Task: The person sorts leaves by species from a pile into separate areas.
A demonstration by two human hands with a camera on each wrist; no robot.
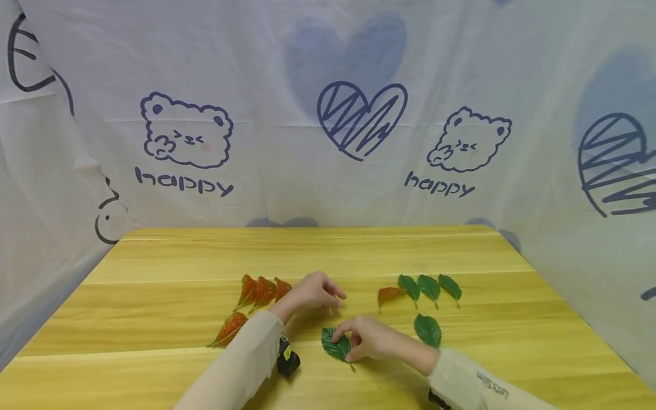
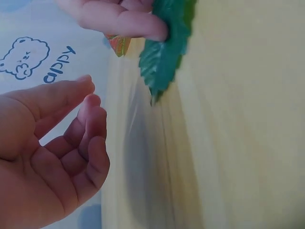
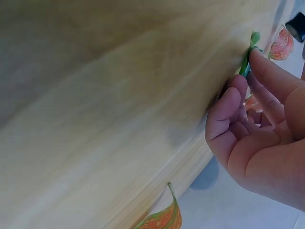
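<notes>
My right hand pinches a green leaf between thumb and fingers at the near middle of the table. In the left wrist view that leaf has a toothed edge and hangs with one end down; in the right wrist view it shows almost edge-on. Further back and to the left, my left hand is over the wood, fingers loosely bent and nothing between them. Beside its wrist lie three overlapping red-orange leaves, the last partly covered by the hand. A fourth red leaf lies nearer, by the left sleeve.
At the right back, a red-orange leaf lies beside three green leaves in a row. Another green leaf is nearer, close to the right forearm. Behind the wooden table hangs a printed white cloth.
</notes>
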